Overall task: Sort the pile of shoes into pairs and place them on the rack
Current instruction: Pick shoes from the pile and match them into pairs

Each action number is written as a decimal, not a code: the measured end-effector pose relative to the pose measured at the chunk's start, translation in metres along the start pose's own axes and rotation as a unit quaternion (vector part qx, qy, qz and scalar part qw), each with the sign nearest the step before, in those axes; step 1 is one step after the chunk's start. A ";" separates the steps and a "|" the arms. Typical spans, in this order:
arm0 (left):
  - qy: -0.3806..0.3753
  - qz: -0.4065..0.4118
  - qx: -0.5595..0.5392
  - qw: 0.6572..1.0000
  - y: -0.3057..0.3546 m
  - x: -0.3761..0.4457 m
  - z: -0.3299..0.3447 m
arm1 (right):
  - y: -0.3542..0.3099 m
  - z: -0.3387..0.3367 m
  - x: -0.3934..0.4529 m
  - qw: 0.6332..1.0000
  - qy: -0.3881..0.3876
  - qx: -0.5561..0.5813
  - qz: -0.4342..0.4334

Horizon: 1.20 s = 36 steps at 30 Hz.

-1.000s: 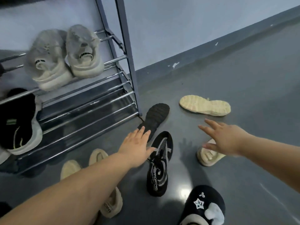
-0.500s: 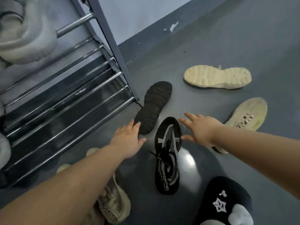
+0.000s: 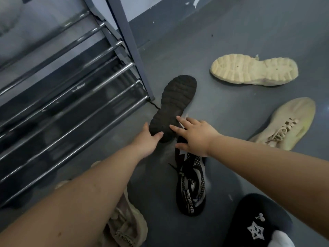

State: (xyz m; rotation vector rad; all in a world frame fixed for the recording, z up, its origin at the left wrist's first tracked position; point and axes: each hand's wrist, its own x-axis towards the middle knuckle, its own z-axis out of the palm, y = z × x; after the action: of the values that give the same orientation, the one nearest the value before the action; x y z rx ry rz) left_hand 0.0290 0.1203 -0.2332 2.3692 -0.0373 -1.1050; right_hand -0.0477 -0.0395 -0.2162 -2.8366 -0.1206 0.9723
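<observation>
Left hand (image 3: 148,139) grips the near end of the overturned black shoe (image 3: 175,104), thumb on the sole and fingers round its far edge; the shoe lies sole-up on the floor (image 3: 222,41), reaching away from the hand to the foot of the rack (image 3: 124,68). Right hand (image 3: 195,135) is released, fingers spread, fingertips on the same sole just right of the left thumb, palm over the toe of the black patterned sneaker (image 3: 191,189) lying upright beneath and behind it. Well right of the right hand: beige shoe sole-up (image 3: 254,71) and beige sneaker (image 3: 284,122); under the left forearm another beige sneaker (image 3: 124,225); black slipper (image 3: 258,223) under the right forearm.
</observation>
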 end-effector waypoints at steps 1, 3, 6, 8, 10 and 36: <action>0.006 -0.017 -0.050 0.999 0.000 0.002 0.003 | -0.001 0.001 0.000 1.000 0.004 0.006 0.001; 0.016 -0.046 -0.172 0.984 0.000 0.004 0.008 | -0.002 0.004 -0.002 0.999 0.017 0.041 0.005; 0.026 -0.052 -0.282 0.958 0.003 -0.001 0.014 | -0.007 0.008 -0.007 0.972 0.058 0.225 0.038; 0.035 -0.023 -0.262 0.964 0.006 -0.006 0.018 | -0.012 0.011 -0.011 0.913 0.114 0.385 0.074; 0.041 0.013 -0.255 0.966 0.010 -0.014 0.020 | -0.017 0.013 -0.010 0.849 0.155 0.492 0.116; -0.106 0.015 -0.404 0.909 0.007 -0.096 0.050 | -0.018 0.053 -0.083 0.484 0.085 0.859 0.141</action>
State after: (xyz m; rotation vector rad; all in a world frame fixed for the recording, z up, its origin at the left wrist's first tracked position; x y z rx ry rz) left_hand -0.0699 0.1146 -0.1880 1.5015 0.2586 -1.0808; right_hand -0.1461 -0.0262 -0.2044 -0.9202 0.8524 0.2584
